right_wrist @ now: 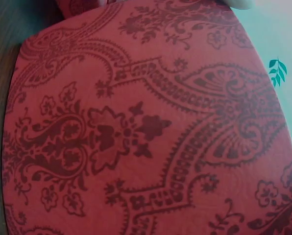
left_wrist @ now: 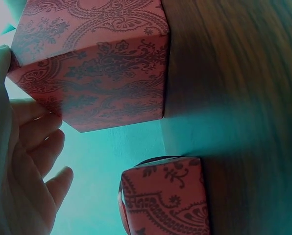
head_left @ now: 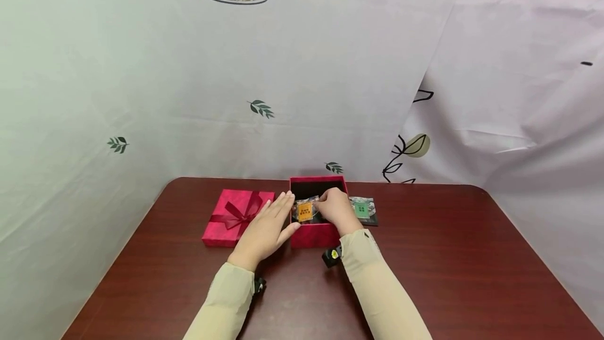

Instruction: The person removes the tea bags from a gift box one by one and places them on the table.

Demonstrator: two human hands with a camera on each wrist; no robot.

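Box: open square red cardboard gift box with dark paisley print, centre of the dark brown wooden table; interior dark.
Contents: clear packet with orange label, at the box's 9 o'clock side.
Lid: red square lid with ribbon bow, flat on the table at 9 o'clock from the box.
Spare: clear packet with green label, on the table at 3 o'clock, just beside the box.
Left hand: fingers straight, laid against the box's left wall, grasping nothing.
Right hand: curled down inside the box, fingertips pinching the orange-label packet.
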